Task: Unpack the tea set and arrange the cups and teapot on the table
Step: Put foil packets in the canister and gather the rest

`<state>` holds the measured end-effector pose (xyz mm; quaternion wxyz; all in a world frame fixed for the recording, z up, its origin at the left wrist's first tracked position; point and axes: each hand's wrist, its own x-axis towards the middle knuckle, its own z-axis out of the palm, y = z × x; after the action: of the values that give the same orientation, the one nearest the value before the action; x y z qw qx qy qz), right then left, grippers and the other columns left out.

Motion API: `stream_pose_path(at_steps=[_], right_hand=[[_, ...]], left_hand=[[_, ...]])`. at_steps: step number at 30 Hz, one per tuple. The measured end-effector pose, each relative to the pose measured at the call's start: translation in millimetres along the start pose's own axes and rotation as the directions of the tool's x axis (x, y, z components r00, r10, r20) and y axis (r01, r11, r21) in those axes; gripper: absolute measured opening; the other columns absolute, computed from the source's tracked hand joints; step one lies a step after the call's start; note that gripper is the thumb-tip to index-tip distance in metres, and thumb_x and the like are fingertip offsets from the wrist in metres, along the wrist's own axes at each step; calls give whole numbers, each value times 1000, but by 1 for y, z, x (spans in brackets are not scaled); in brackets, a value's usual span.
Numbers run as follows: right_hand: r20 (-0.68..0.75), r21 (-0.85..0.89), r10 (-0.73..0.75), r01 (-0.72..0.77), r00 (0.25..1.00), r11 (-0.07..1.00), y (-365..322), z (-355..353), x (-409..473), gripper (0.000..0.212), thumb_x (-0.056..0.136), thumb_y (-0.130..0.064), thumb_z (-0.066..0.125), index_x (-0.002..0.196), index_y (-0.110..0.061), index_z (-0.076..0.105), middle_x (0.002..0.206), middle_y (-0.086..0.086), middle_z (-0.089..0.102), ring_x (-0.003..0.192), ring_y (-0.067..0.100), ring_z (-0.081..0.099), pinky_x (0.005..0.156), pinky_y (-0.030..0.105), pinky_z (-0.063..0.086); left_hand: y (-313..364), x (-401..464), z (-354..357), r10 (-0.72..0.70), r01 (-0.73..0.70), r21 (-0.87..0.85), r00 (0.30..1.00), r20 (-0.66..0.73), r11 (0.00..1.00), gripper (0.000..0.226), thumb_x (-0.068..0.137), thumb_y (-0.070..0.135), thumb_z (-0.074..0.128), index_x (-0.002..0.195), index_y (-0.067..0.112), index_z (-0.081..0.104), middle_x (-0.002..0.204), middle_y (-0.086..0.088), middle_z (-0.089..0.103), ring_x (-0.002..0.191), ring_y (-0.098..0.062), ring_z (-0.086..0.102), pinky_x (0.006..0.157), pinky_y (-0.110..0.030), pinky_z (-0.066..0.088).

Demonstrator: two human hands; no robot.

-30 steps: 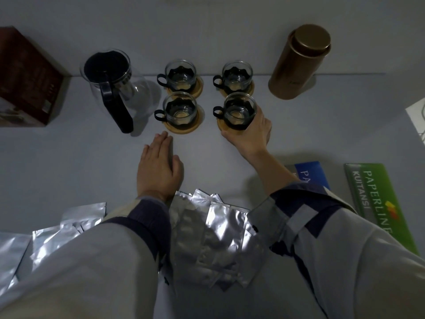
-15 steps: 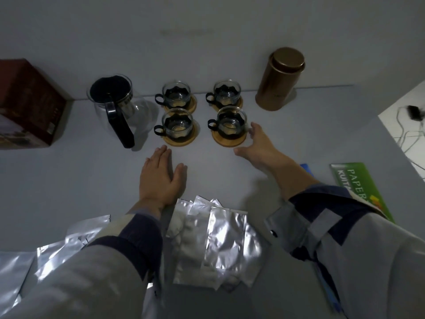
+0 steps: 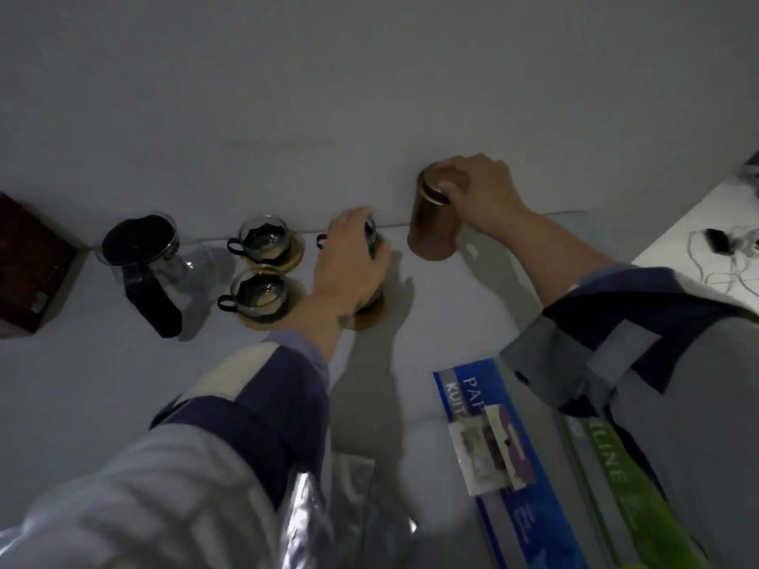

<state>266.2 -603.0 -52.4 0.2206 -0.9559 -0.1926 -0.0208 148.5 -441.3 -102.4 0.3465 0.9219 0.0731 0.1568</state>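
A glass teapot (image 3: 139, 250) with a black lid and handle stands at the back left of the table. Beside it are two glass cups on round wooden coasters, one behind (image 3: 263, 236) and one in front (image 3: 258, 294). My left hand (image 3: 349, 264) reaches over the two cups to their right and hides most of them; a coaster edge (image 3: 371, 319) and a bit of the rear cup's rim (image 3: 371, 234) show. Its fingers curve downward, and whether they grip a cup is unclear. My right hand (image 3: 480, 195) is closed on the lid of a bronze canister (image 3: 433, 232).
A dark red box (image 3: 28, 264) sits at the far left against the wall. Blue (image 3: 505, 457) and green (image 3: 612, 482) receipt books lie at the near right, silver foil bags (image 3: 324, 515) at the near edge. Cables (image 3: 723, 248) lie on a white surface to the right.
My right hand left the front right cup and rose to grasp the canister's lid. My left hand lifted off the table and moved forward over the right-hand cups. The view tilted upward.
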Motion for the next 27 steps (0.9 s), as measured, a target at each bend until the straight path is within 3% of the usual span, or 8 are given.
stream_pose_path(at_steps=[4,7,11,13,17,20,24,27], right_hand=[[131,-192,-30,55,991,980,8,5,25,43,99,-42,35,142,-41,35,152,9,28,133,37,26,107,46,29],[189,-332,-107,167,976,928,12,13,30,44,100,-46,28,144,-47,26,154,7,22,130,40,27,104,46,31],[116,-458,-284,305,952,835,25,20,35,45,100,-48,26,144,-39,32,144,13,36,118,39,38,95,41,37],[101,-449,-337,345,936,824,29,22,36,45,100,-48,28,143,-36,36,142,15,39,118,39,39,96,42,37],[147,-429,-333,364,931,826,30,19,42,44,100,-45,28,142,-34,37,140,17,39,118,40,39,98,44,36],[199,-410,-331,385,922,826,27,12,46,44,101,-44,26,143,-34,35,137,19,41,118,42,40,100,46,36],[234,-290,-258,320,938,902,22,-6,52,45,102,-44,23,144,-37,35,135,19,46,117,41,43,100,40,32],[195,-193,-232,269,953,943,22,-9,49,43,102,-45,24,143,-41,35,133,17,49,121,39,43,104,38,30]], left_hand=[[30,36,51,-180,205,-122,965,191,971,79,87,34,67,148,7,26,151,-9,34,139,-24,33,110,-25,27],[38,51,80,-219,263,-275,959,179,925,78,78,25,77,142,6,37,142,-10,46,130,-22,44,87,-8,29],[30,71,103,-251,270,-342,963,99,900,72,68,23,84,128,8,48,127,-9,57,118,-22,55,94,-26,45],[26,76,109,-266,277,-339,961,80,899,72,64,24,85,125,9,50,124,-7,59,115,-22,57,98,-33,47],[21,78,114,-237,243,-296,970,59,924,75,67,27,84,130,14,46,129,-6,56,117,-20,54,96,-26,42],[15,78,116,-217,222,-265,975,47,938,79,67,32,83,133,14,44,131,-6,55,120,-22,53,102,-34,44],[10,79,118,-227,233,-228,972,54,945,84,64,37,83,134,15,42,129,-6,55,118,-23,54,102,-42,45],[13,81,118,-245,253,-205,967,64,946,87,64,36,83,136,14,41,132,-6,54,121,-23,53,104,-39,43]])
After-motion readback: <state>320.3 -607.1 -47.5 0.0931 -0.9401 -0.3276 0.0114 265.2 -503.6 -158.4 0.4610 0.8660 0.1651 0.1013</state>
